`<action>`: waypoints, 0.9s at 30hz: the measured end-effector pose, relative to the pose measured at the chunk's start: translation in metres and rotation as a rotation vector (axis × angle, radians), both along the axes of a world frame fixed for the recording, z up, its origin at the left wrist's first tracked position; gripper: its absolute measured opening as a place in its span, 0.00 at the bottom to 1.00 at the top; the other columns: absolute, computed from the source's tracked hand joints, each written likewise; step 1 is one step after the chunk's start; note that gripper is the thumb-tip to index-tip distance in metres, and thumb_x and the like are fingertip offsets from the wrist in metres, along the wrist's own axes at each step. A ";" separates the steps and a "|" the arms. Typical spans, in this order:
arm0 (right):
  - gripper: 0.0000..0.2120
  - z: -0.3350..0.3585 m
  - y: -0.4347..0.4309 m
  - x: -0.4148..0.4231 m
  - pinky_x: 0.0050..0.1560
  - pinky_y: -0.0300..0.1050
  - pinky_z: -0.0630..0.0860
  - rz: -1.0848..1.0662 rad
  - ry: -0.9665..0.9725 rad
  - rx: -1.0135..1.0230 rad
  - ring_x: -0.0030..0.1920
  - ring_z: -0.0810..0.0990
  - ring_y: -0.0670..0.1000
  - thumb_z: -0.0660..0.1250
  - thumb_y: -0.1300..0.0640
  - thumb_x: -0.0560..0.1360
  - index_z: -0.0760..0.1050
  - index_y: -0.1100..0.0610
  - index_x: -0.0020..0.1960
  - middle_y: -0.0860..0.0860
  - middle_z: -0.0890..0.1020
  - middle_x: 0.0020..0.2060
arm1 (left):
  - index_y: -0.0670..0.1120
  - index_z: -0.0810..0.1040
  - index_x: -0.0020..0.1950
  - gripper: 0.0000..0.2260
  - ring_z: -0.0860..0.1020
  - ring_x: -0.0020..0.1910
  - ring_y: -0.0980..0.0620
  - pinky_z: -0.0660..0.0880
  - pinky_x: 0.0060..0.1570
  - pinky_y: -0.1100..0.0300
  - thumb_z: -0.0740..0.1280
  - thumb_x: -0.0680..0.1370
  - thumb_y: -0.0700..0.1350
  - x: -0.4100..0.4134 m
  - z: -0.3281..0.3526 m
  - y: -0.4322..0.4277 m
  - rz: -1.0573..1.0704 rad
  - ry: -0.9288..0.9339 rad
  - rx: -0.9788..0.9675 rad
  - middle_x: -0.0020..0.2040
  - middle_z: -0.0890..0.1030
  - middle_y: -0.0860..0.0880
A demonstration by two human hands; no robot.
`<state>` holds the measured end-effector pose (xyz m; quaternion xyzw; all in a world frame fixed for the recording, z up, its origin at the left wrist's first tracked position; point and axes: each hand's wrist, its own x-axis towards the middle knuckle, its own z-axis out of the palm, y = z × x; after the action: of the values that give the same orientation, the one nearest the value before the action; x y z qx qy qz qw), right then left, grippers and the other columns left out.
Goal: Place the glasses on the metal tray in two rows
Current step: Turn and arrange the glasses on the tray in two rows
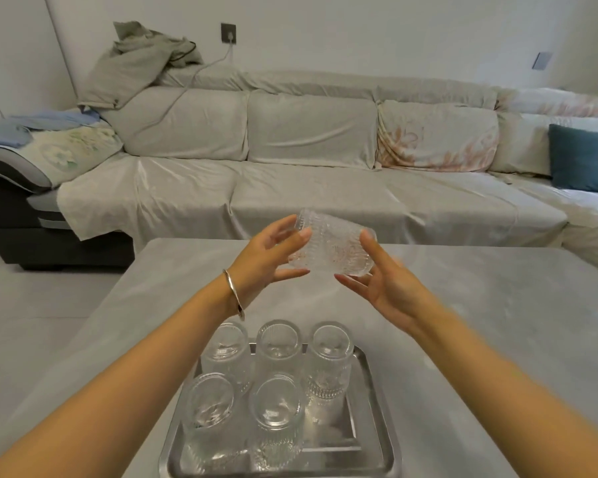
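Table surface carries the metal tray near its front edge. Tray loading: three glasses in the far row, two in the near row, all apparently rim-down; the near-right position is vacant, probably reserved for the last unit. Sixth glass is held tilted on its side above the table beyond the tray, likely for turning over. Left hand and right hand grip it between spread fingers from opposite sides.
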<state>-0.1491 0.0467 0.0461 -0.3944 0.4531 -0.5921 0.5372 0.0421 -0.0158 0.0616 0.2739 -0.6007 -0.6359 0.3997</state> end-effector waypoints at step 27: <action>0.37 -0.031 0.118 0.004 0.45 0.29 0.74 0.043 0.982 0.042 0.51 0.78 0.39 0.79 0.41 0.56 0.73 0.47 0.63 0.39 0.79 0.54 | 0.59 0.49 0.74 0.30 0.44 0.76 0.52 0.38 0.73 0.45 0.48 0.73 0.68 0.060 -0.112 0.073 0.003 -1.265 -0.732 0.77 0.48 0.56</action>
<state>-0.1448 0.1646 0.0154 -0.6251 0.6566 -0.3158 0.2800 0.1023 0.0577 -0.0508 0.4384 -0.8905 -0.1139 0.0430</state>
